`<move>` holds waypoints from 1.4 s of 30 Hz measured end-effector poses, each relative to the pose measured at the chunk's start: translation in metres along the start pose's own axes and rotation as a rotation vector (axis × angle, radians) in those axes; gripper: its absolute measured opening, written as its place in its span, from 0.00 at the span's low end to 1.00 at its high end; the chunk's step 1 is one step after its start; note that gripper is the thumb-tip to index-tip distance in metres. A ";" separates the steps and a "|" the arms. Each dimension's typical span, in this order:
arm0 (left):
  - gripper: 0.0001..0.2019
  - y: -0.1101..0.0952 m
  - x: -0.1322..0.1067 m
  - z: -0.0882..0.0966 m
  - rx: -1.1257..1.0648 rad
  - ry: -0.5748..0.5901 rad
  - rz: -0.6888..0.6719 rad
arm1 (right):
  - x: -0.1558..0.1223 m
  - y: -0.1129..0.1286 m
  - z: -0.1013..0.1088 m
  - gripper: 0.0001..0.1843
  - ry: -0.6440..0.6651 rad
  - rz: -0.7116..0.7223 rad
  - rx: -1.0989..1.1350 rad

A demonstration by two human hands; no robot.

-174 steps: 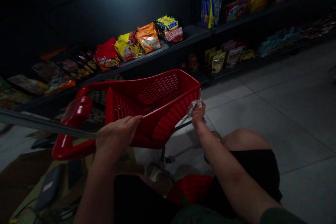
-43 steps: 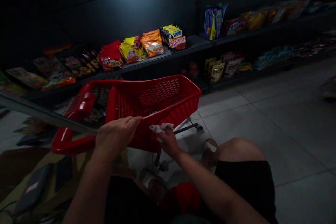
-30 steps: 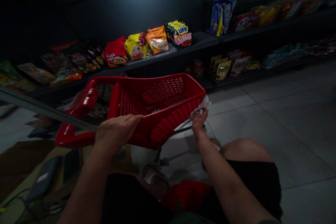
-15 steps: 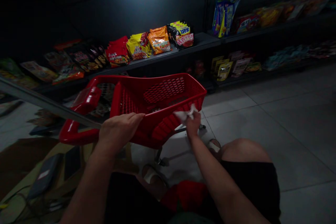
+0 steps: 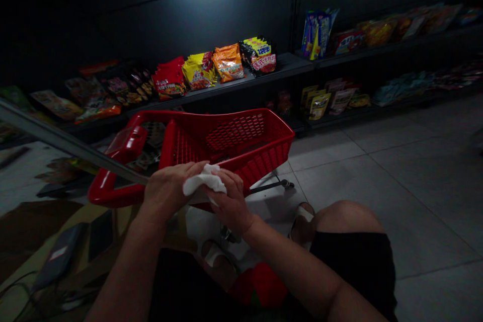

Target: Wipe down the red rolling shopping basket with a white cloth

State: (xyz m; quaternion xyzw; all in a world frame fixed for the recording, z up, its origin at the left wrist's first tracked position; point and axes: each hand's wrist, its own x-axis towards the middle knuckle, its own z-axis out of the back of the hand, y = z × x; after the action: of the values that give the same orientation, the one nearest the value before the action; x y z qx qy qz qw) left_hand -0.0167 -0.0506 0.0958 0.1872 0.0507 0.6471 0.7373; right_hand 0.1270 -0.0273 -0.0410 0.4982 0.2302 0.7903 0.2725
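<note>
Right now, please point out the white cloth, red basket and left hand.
white cloth [image 5: 204, 183], head view, bunched middle.
red basket [image 5: 234, 131], head view, far mesh wall.
left hand [image 5: 166, 193], head view, back of hand.

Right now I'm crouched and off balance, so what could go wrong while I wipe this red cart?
1. The red cart may roll or tip: only your left hand steadies its rim while the right hand presses the white cloth beside it.
2. The aisle is dim, so dirt in the slotted walls may be missed.
3. A grey device lies on the floor at your left and could be kicked.
</note>
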 end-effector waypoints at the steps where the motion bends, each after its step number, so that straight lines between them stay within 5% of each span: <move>1: 0.19 -0.001 -0.001 0.001 0.009 0.003 0.027 | 0.011 0.004 0.009 0.24 0.046 0.046 -0.072; 3: 0.20 -0.003 -0.002 0.001 0.037 -0.015 0.082 | 0.031 -0.003 0.029 0.27 0.141 0.095 -0.172; 6: 0.21 -0.003 -0.006 0.001 0.017 -0.074 0.066 | 0.049 -0.045 0.070 0.24 0.199 0.088 -0.277; 11: 0.19 0.008 -0.009 -0.005 -0.035 -0.123 0.017 | 0.057 -0.130 0.162 0.15 0.124 -0.052 -0.586; 14: 0.18 0.012 -0.007 -0.006 -0.040 -0.130 0.031 | 0.062 -0.145 0.189 0.11 0.068 -0.098 -0.714; 18: 0.18 0.013 -0.002 -0.004 -0.008 -0.116 0.063 | 0.069 -0.116 0.155 0.12 0.086 -0.035 -0.694; 22: 0.18 0.018 -0.003 -0.001 -0.001 -0.064 0.084 | 0.081 -0.069 0.091 0.12 0.271 0.146 -0.463; 25: 0.17 0.024 -0.007 -0.001 -0.016 -0.041 0.088 | 0.091 -0.055 0.072 0.16 0.392 0.251 -0.344; 29: 0.16 0.031 -0.013 -0.003 -0.051 -0.021 0.103 | 0.093 -0.075 0.101 0.17 0.469 0.263 -0.304; 34: 0.17 0.031 -0.007 -0.002 -0.156 -0.009 0.219 | 0.089 -0.111 0.157 0.14 0.379 -0.045 -0.163; 37: 0.19 0.012 0.011 0.007 -0.497 -0.077 0.297 | 0.093 -0.104 0.171 0.23 0.270 -0.295 0.267; 42: 0.34 -0.054 0.052 0.021 -1.272 -0.062 0.171 | 0.096 -0.057 0.165 0.38 0.095 -0.511 0.992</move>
State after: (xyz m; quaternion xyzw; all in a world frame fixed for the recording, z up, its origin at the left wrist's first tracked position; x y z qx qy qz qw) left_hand 0.0486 -0.0098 0.1054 -0.2647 -0.3797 0.6016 0.6510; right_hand 0.2554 0.0933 0.0521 0.4588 0.6998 0.5179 0.1776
